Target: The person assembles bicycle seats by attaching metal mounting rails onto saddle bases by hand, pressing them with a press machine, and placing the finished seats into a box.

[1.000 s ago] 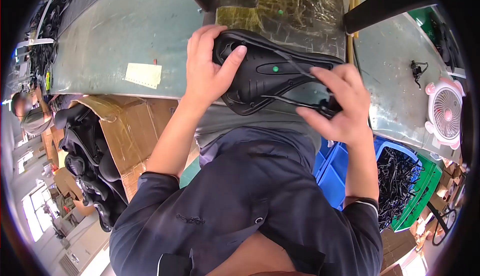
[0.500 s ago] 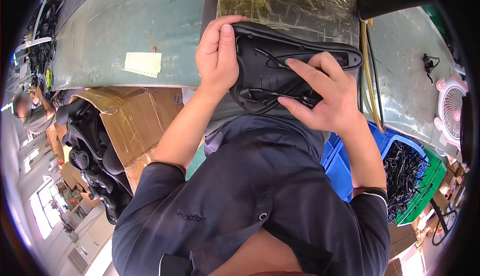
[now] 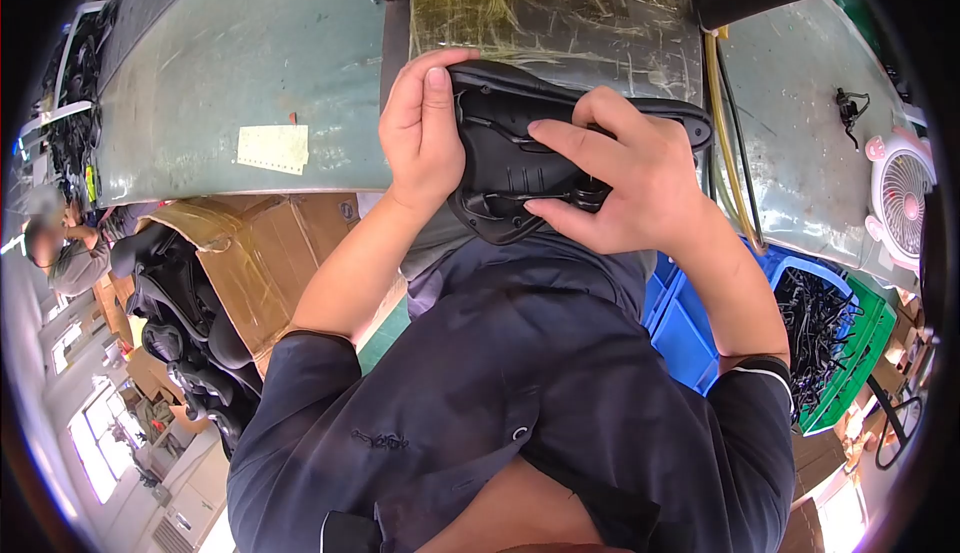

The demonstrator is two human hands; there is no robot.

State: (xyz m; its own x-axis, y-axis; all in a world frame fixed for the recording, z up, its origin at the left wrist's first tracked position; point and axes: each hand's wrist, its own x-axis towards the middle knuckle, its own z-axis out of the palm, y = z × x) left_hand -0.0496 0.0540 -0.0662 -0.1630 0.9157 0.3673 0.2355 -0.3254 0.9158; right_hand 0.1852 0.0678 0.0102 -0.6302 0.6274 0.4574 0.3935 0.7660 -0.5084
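Note:
A black bicycle saddle is held underside up over the near edge of the bench, its wide end on the left and its nose on the right. My left hand grips the wide end, thumb on the underside and fingers behind the edge. With the thumb and fingers of my right hand I hold the black saddle rails, whose two rods lie along the underside. The left rod ends reach close to the wide rim; whether they are seated cannot be made out. My right hand hides the other end of the rails.
Tape covers a dark board behind the saddle. A paper sheet lies on the bench. At right are a fan, hoses and a blue bin of black parts. Saddles fill a carton at left; another person is beyond.
The saddle and both hands have shifted slightly left and toward me in view. My right hand has moved the rails toward the saddle's wide end.

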